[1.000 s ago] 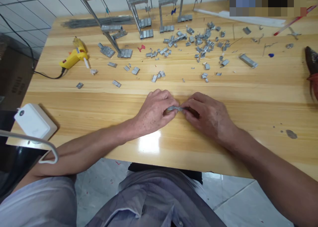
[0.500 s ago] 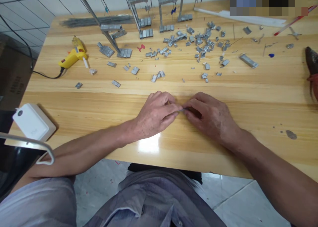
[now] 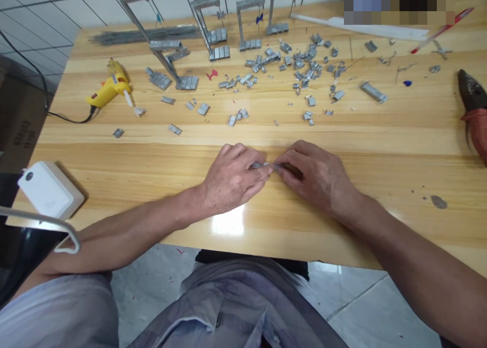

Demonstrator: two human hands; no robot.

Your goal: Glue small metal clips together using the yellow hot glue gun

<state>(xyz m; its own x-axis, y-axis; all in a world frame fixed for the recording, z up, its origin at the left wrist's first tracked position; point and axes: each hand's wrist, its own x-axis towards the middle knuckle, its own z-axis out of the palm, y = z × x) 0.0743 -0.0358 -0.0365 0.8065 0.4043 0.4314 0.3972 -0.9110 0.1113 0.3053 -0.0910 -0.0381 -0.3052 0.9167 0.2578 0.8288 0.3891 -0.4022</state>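
Both hands meet above the near middle of the wooden table (image 3: 144, 170). Between the fingertips of my left hand (image 3: 234, 178) is a small grey metal strip (image 3: 262, 164), pinched and partly covered by the fingers. My right hand (image 3: 317, 173) is closed in a pinch at the strip's right end, thumb and forefinger together. Its exact shape is hidden by the fingers. Beyond the hands lie loose grey metal pieces, among them a small cluster (image 3: 238, 116) and a larger pile (image 3: 306, 66).
A yellow glue gun (image 3: 110, 88) with a cord lies at left, above a white box-shaped device (image 3: 51, 189). Several grey metal frames (image 3: 163, 61) stand at the back near a bundle of thin rods (image 3: 144, 34). Red-handled pliers (image 3: 474, 104) rest at the right edge.
The view has shifted slightly, moving table things a little leftward. More of the metal strip shows above my left fingers; both hands keep their pinch.
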